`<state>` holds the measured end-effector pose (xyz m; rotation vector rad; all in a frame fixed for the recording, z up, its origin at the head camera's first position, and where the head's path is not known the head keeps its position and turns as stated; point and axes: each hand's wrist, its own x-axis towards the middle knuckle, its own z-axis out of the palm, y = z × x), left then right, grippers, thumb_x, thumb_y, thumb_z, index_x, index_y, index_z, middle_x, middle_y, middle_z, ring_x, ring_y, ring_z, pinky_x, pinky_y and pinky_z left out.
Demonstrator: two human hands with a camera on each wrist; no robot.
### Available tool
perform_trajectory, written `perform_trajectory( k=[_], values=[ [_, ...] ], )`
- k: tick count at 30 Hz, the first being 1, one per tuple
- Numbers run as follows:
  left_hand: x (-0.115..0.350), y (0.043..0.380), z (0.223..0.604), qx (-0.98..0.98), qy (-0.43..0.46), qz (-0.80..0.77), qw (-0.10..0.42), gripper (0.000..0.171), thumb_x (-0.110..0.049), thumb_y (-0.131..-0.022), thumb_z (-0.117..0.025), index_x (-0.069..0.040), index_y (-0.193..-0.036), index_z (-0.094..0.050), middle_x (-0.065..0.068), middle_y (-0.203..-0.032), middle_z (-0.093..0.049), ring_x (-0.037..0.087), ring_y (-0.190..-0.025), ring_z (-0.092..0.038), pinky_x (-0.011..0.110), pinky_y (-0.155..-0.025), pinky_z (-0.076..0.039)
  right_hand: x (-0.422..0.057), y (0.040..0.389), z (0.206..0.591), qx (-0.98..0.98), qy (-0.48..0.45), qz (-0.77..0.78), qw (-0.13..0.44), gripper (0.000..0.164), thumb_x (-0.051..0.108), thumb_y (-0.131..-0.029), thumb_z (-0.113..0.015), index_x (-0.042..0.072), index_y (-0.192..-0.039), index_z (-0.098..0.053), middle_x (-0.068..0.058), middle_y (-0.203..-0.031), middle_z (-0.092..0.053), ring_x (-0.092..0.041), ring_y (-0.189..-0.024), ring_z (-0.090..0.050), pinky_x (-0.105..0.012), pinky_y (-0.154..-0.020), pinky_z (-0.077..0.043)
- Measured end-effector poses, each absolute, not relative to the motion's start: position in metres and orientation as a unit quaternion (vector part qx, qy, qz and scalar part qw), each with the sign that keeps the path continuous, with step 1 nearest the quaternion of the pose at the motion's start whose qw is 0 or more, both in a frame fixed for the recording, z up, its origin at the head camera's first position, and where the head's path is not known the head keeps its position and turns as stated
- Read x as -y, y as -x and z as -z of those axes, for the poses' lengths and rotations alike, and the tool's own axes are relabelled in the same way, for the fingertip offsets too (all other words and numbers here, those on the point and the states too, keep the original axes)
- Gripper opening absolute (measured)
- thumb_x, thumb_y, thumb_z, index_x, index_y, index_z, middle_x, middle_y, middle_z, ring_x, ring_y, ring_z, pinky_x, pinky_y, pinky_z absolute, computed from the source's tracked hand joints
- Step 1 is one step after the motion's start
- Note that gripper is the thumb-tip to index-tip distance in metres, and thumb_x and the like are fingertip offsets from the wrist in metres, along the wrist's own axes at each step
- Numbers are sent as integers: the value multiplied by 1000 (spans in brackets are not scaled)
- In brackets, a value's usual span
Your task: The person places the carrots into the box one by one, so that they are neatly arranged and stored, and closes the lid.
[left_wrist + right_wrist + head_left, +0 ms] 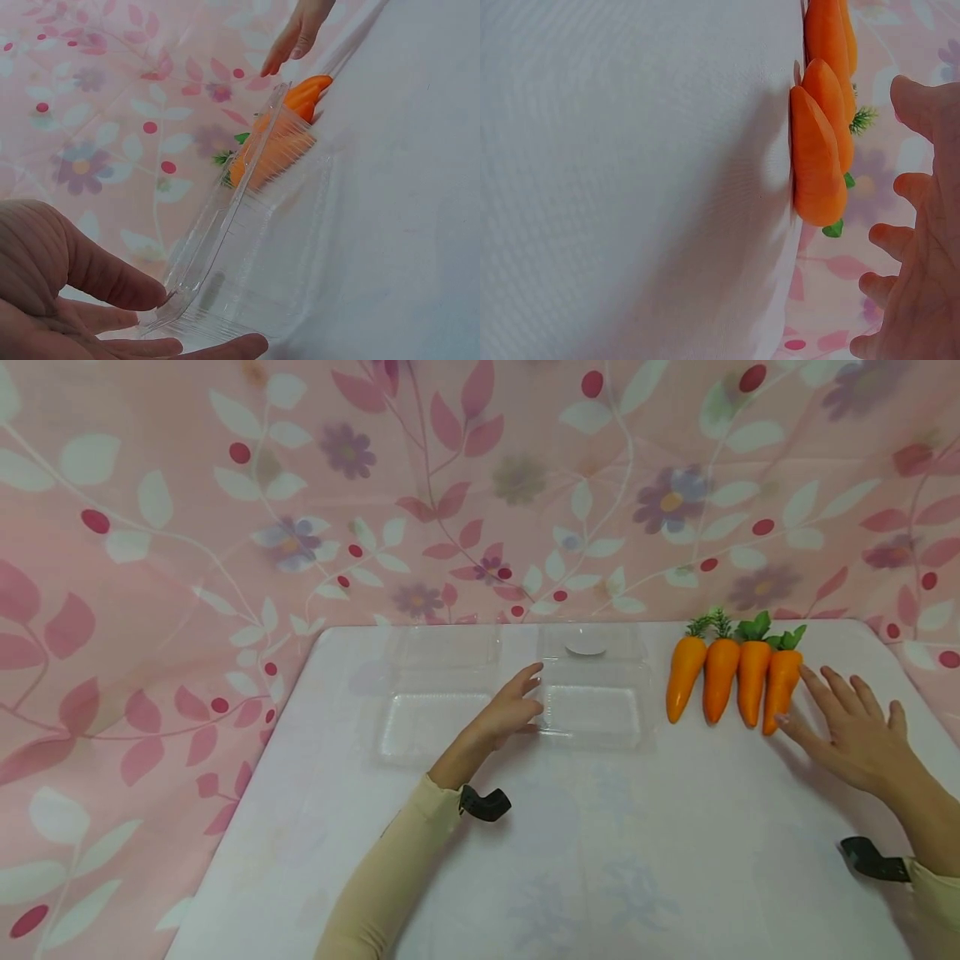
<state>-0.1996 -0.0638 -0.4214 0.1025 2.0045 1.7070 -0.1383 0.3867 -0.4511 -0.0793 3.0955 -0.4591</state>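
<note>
My left hand [512, 710], fingers loosely extended and spread, lies at the left end of a clear plastic container [592, 745] with its lid up. In the left wrist view, its thumb [120, 285] meets the container's rim and the other fingers lie along the end wall. At the right, my right hand [862, 739] is spread beside the rightmost of several orange toy carrots [780, 685]. The right wrist view has this hand [922, 247] with fingers apart and nothing between them; the carrots [817, 161] lie in front of it.
Left of my left hand stands a second clear plastic container [427, 752], also with its lid up. A white cloth [570, 877] covers the table. Pink floral fabric [480, 485] hangs behind the table's back edge.
</note>
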Motion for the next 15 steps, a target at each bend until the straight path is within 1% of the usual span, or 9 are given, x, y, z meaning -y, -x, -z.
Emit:
perform_trajectory(
  k=[3, 8, 15],
  values=[
    [64, 198, 420, -736, -38, -628, 250, 78, 6, -86, -47, -15, -157, -23, 16, -160, -23, 39, -139, -35, 59, -97, -44, -386, 138, 451, -989, 25, 147, 5, 87, 51, -98, -50, 17, -159, 2, -30, -158, 0, -55, -140, 13, -74, -99, 20],
    [65, 197, 419, -736, -42, -625, 255, 78, 6, -85, -46, -15, -157, -26, 15, -160, -23, 40, -140, -33, 60, -98, -43, -386, 138, 451, -989, 22, 149, 6, 87, 52, -98, -50, 16, -159, 2, -31, -158, -1, -55, -140, 12, -74, -99, 19],
    [65, 197, 419, -735, -38, -625, 262, 78, 6, -86, -47, -17, -157, -24, 14, -161, -22, 40, -140, -33, 62, -98, -42, -386, 137, 451, -988, 24, 150, 2, 87, 51, -98, -50, 17, -159, 2, -31, -158, 0, -54, -140, 13, -74, -99, 20]
  ],
)
